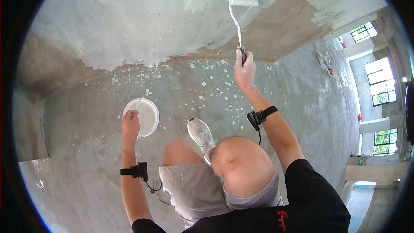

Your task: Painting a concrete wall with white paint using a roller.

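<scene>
My right hand [245, 70] is closed round the dark handle of a paint roller [244, 2], arm stretched forward. The roller's white, paint-coated sleeve lies against the wall [142, 17], and its bent frame is coated white too. White smears cover the fingers of this hand. On the left, my left hand [130, 123] has its fingers curled closed at the near-left rim of a round white bucket [149, 118]. A thin white strip, seemingly the bucket's handle, runs to these fingers. Whitish paint or a similar liquid shows inside the bucket.
White drips dot the grey floor [172, 99] along the wall's foot. My shoe [200, 133] and bent knee [243, 164] are between my arms. A block-like ledge [30, 123] stands at left. Windows [381, 82] line the right, and a crumpled plastic bag [326, 62] lies farther off.
</scene>
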The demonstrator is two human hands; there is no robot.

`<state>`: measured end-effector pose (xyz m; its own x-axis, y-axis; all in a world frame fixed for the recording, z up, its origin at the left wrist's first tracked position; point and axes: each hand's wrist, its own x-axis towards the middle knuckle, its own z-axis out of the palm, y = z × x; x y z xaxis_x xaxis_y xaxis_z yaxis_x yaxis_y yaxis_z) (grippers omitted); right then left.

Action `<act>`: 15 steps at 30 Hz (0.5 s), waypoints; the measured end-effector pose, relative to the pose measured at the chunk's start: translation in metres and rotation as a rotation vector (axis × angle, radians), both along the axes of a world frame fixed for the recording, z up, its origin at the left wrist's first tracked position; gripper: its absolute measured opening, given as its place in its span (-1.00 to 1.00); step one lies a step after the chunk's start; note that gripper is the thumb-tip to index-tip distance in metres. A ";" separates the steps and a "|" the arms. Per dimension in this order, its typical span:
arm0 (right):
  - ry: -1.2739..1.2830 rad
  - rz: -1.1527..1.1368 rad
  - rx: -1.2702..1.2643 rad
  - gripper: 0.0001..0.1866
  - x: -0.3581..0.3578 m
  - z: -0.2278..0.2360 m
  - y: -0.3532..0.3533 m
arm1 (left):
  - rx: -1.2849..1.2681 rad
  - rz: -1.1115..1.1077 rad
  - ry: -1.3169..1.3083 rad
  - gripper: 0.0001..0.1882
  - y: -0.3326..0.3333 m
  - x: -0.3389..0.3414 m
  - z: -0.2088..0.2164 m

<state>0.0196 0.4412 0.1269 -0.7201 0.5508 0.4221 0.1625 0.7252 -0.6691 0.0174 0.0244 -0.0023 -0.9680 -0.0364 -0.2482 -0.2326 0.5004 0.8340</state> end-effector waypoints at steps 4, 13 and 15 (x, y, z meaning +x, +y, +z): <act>0.003 0.090 -0.140 -0.58 -0.020 0.007 0.001 | 0.022 0.007 0.011 -0.72 0.002 -0.002 -0.003; -0.231 0.095 -0.193 -0.51 -0.014 -0.089 0.019 | -0.047 -0.014 0.017 -0.72 -0.001 -0.004 -0.008; -0.297 0.094 -0.218 -0.49 -0.011 -0.108 0.024 | -0.031 -0.012 0.050 -0.72 -0.003 -0.004 -0.008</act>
